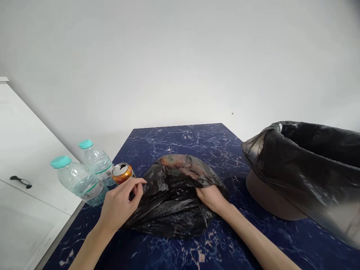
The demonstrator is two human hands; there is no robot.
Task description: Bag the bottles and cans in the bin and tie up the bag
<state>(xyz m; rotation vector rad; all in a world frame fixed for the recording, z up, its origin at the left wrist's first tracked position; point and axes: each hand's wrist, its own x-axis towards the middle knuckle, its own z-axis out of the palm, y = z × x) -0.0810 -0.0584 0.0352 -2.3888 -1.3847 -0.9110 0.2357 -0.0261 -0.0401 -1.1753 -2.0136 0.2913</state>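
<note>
A crumpled black plastic bag [177,210] lies on the blue marbled table in front of me. My left hand [123,200] pinches the bag's left edge between thumb and fingers. On the other side, my right hand [210,197] reaches into the bag, so its fingers are covered by plastic. An orange-brown shape shows dimly through the thin film at the top of the bag; I cannot make out what it is. Just beyond my left hand stands an opened orange drink can [123,172].
Two clear plastic bottles with turquoise caps, a nearer bottle [81,183] and a farther bottle [97,159], stand at the table's left edge. A bin [270,198] lined with a black bag [292,168] is at right. A white cabinet [25,210] borders the left; a wall rises behind.
</note>
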